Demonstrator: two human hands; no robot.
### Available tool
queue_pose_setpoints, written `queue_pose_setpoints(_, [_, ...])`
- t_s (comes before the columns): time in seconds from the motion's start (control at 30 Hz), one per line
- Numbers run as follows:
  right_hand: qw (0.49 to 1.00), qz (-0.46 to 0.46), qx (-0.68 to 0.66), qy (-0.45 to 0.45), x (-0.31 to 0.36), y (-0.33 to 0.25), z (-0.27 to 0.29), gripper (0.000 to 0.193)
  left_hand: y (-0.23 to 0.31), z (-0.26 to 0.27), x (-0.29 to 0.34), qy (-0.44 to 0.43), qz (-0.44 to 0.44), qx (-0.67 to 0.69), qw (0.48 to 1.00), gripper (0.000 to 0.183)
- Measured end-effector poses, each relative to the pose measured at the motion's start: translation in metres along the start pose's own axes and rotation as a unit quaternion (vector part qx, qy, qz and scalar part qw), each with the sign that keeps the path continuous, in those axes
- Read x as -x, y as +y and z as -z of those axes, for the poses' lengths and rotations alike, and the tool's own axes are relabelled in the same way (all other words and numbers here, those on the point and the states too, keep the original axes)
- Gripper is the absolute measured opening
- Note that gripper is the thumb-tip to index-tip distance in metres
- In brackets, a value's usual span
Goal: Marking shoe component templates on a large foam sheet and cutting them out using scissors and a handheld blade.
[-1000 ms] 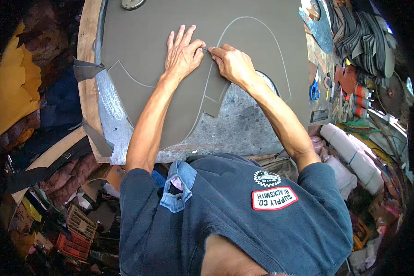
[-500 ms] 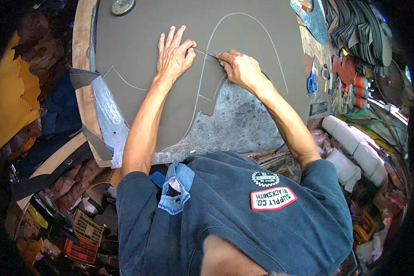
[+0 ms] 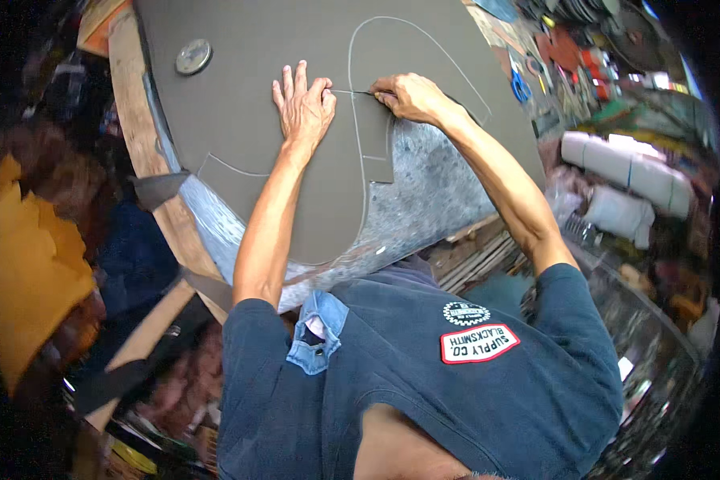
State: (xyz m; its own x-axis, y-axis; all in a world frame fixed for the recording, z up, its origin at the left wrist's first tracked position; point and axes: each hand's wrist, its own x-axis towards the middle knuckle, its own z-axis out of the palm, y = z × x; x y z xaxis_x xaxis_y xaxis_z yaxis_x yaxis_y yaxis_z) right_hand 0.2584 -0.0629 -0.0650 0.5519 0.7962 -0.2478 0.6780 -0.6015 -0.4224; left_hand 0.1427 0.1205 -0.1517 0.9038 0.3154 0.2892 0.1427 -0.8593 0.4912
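A dark grey-brown sheet (image 3: 248, 112) with pale curved outlines drawn on it lies over the bench. My left hand (image 3: 306, 112) presses on it, palm down with fingers stretched out. To its right, my right hand (image 3: 412, 98) is closed around a thin pointed tool (image 3: 365, 92), which looks like a narrow knife. Its tip meets a pale cross line, close to where that line crosses a long curve. Most of the tool's handle is hidden in my fingers. Below my right hand the sheet has a cut-away edge, baring the mottled grey bench top (image 3: 432, 172).
A round metal disc (image 3: 194, 58) rests on the sheet at far left. Blue-handled scissors (image 3: 521, 86) and other tools lie on the right. White rolls (image 3: 628, 168) stand beyond the bench's right side; yellow material (image 3: 32, 272) hangs at left. A wooden edge (image 3: 132, 96) borders the bench.
The whole view has tilted and shifted, so bench and disc appear in a different place. My left hand stays flat on the sheet; my right hand still holds the tool near the line crossing.
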Motion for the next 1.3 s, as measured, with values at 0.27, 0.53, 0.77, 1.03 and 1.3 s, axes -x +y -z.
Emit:
queue_pose_setpoints(0.27, [0.947, -0.157, -0.121, 0.254, 0.039, -0.071, -0.067, 0.033, -0.01, 0.006, -0.019, -0.078, -0.133, 0.078, 0.985, 0.03])
queue_pose_setpoints(0.53, [0.934, -0.203, -0.097, 0.277, 0.029, -0.088, -0.089, 0.032, -0.017, -0.006, -0.038, -0.157, -0.225, 0.12, 0.954, 0.029])
queue_pose_setpoints(0.77, [0.94, -0.218, -0.081, 0.249, 0.022, -0.09, -0.083, 0.031, -0.021, -0.018, -0.044, -0.135, -0.283, 0.102, 0.944, 0.022])
queue_pose_setpoints(1.03, [0.928, -0.266, -0.121, 0.23, 0.078, -0.121, -0.098, 0.028, -0.02, -0.017, -0.04, -0.134, -0.281, 0.072, 0.948, 0.026])
queue_pose_setpoints(1.3, [0.917, -0.282, -0.135, 0.245, 0.145, -0.147, -0.12, 0.026, -0.022, -0.018, -0.04, -0.133, -0.292, 0.064, 0.945, 0.025])
